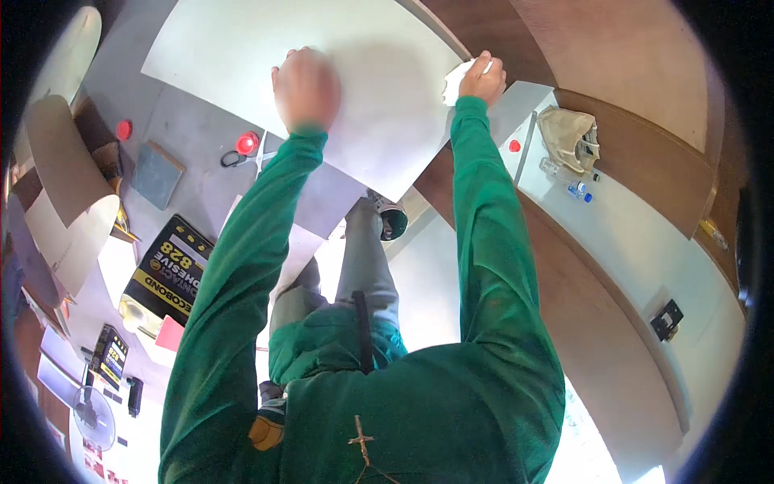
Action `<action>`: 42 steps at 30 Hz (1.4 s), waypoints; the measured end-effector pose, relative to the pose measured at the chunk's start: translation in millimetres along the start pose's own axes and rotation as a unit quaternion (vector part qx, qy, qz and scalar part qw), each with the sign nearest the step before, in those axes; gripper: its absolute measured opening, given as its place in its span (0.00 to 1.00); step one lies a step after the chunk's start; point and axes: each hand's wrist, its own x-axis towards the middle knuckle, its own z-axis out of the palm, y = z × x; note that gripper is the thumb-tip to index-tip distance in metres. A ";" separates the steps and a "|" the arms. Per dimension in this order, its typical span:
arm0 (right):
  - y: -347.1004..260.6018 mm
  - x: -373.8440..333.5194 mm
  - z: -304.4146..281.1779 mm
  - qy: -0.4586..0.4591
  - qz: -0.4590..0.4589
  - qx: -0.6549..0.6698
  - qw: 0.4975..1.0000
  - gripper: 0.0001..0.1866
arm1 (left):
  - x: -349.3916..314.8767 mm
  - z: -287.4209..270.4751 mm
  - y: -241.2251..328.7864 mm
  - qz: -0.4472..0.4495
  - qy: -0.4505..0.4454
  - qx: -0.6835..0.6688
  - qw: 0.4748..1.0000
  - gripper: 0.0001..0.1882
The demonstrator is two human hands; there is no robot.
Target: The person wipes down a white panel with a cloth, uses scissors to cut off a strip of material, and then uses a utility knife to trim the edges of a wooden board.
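A large white sheet (347, 73) lies flat on the grey worktop. My left hand (305, 87) rests on it near its middle, fingers curled, blurred by motion; whether it holds anything I cannot tell. My right hand (485, 77) is at the sheet's right edge, closed on a crumpled white cloth (453, 81). Both arms wear green sleeves and reach up and forward across the sheet.
On the worktop to the left lie black-handled scissors (239, 158), a red round cap (247, 143), a grey block (156, 173) and a black-and-yellow can (168, 266). Rolled beige sheets (64, 185) stand far left. A cloth bag (571, 137) and small bottles (579, 192) lie on the right.
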 end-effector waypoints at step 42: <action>-64.3 9.6 34.3 -0.248 -0.446 0.107 0.853 0.10 | 7.1 -5.6 6.0 -0.059 -0.066 -0.001 0.996 0.16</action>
